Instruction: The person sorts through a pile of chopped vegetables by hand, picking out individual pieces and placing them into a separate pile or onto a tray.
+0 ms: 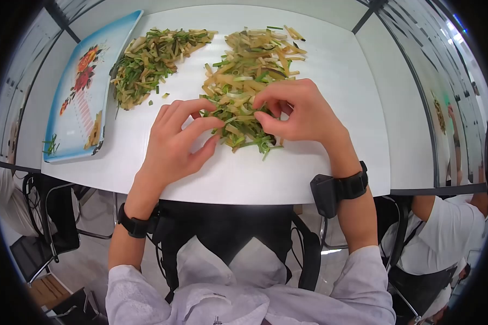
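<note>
A long pile of chopped green and pale yellow vegetable pieces (pixel 241 81) lies down the middle of the white table. At its lower left edge is my left hand (pixel 181 138), fingers apart and curved, fingertips touching the pieces. On the pile's right side my right hand (pixel 298 111) has thumb and index finger drawn together at the pieces; what lies between them is too small to name. A second pile of similar pieces (pixel 154 62) sits at the upper left, beside the tray.
A blue-rimmed white tray with a flower print (pixel 73 92) stands at the left, with a few green and yellow scraps in it. Low partitions (pixel 412 103) border the white table (pixel 341 70). Another person's white sleeve (pixel 444 233) shows at the lower right, beyond a chair.
</note>
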### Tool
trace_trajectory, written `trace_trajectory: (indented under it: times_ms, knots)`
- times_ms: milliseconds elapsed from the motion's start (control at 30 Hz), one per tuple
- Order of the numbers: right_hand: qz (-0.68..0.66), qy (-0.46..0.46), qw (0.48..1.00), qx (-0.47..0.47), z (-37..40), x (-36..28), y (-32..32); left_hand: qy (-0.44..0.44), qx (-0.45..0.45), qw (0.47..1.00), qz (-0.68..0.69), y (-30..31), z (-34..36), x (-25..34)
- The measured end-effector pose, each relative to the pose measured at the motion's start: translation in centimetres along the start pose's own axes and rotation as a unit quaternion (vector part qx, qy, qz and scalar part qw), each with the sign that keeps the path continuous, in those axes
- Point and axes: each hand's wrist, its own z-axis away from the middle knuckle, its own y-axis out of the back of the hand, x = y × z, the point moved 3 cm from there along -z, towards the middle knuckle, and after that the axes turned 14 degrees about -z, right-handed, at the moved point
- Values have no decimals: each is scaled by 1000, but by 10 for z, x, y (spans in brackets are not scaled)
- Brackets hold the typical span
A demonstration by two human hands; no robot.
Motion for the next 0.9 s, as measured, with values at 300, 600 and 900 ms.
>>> trace_trajectory:
  times_ms: [300, 600, 900]
  knots:
    - [58, -11, 998, -3, 0, 4, 1, -1, -19, 1000, 0, 0, -2, 2]
    - [74, 52, 996, 26, -1, 1, 4, 17, 13, 1000, 9, 0, -1, 1]
    - [55, 43, 997, 24, -1, 2, 3, 24, 15, 1000, 9, -2, 1, -1]
